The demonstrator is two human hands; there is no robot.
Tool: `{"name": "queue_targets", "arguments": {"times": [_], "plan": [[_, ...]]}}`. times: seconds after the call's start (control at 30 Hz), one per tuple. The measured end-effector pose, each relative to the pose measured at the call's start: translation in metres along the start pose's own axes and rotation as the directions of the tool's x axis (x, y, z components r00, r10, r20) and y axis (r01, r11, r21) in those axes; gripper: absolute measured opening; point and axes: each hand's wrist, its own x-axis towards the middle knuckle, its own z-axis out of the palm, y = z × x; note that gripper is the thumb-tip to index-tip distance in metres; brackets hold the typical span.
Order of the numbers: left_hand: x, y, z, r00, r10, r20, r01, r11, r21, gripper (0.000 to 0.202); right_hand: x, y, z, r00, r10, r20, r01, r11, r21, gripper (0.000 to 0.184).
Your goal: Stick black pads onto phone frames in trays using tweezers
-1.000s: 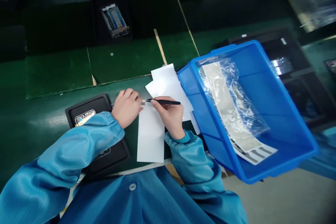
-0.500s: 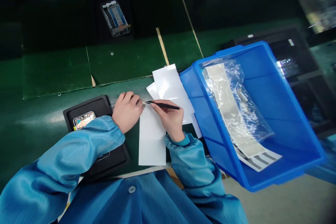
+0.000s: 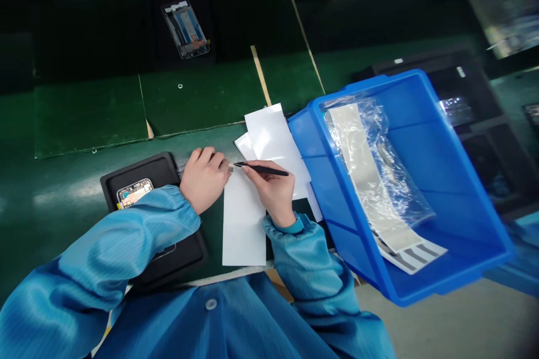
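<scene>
My left hand [image 3: 204, 179] is curled at the edge of the white sheets, with a small grey tab [image 3: 230, 168] showing at its fingertips. My right hand [image 3: 272, 190] grips black tweezers [image 3: 263, 169], their tip touching or almost touching that tab. Beneath the hands lie several white sheets [image 3: 244, 221]. Left of my left hand, a black tray [image 3: 158, 168] holds a phone frame [image 3: 135, 193], partly hidden by my sleeve [image 3: 138, 230].
A blue plastic crate [image 3: 314, 140] stands to the right, holding a clear bag [image 3: 391, 179] with a long silver-grey strip [image 3: 362, 174]. A second phone frame [image 3: 185, 29] lies on a black mat at the back. Green matting covers the bench.
The view has shifted slightly, with the crate sitting a little further right. My hands and the tweezers have barely moved, and the tweezer tip stays at the left fingertips.
</scene>
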Motion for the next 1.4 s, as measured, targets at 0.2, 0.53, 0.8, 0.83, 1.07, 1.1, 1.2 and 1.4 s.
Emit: {"name": "queue_targets", "arguments": {"times": [0.2, 0.53, 0.8, 0.83, 1.07, 1.1, 1.2, 1.4], "plan": [[0.000, -0.001, 0.000, 1.000, 0.001, 0.016, -0.001, 1.000, -0.019, 0.017, -0.001, 0.002, 0.000, 1.000, -0.006, -0.013, 0.006, 1.000, 0.001, 0.016], [-0.002, -0.007, -0.017, 0.997, 0.000, 0.078, 0.013, 0.987, -0.160, 0.033, -0.003, -0.011, -0.013, 0.998, 0.011, -0.064, -0.008, 0.999, 0.045, 0.018], [-0.023, -0.021, -0.054, 0.999, -0.045, -0.020, 0.030, 0.876, -0.482, 0.015, -0.022, -0.042, -0.008, 0.998, -0.052, 0.035, 0.050, 0.997, 0.055, 0.017], [-0.028, -0.023, -0.057, 0.997, -0.078, -0.021, 0.057, 0.869, -0.492, 0.016, -0.025, -0.045, -0.004, 0.998, -0.045, 0.047, 0.042, 0.997, 0.065, 0.017], [-0.069, -0.042, -0.073, 0.959, -0.282, 0.021, 0.226, 0.719, -0.657, 0.010, -0.039, -0.064, 0.030, 0.978, -0.030, 0.205, 0.016, 0.998, 0.066, 0.017], [-0.074, -0.044, -0.075, 0.954, -0.299, 0.019, 0.236, 0.711, -0.662, 0.010, -0.041, -0.067, 0.035, 0.975, -0.032, 0.222, 0.021, 0.998, 0.053, 0.016], [-0.088, -0.049, -0.077, 0.941, -0.337, 0.008, 0.257, 0.703, -0.663, 0.010, -0.046, -0.072, 0.047, 0.969, -0.037, 0.244, 0.034, 0.999, 0.017, 0.015], [-0.108, -0.061, -0.078, 0.921, -0.388, 0.024, 0.306, 0.686, -0.660, 0.008, -0.050, -0.076, 0.064, 0.965, -0.058, 0.256, 0.055, 0.998, 0.020, 0.014]]}}
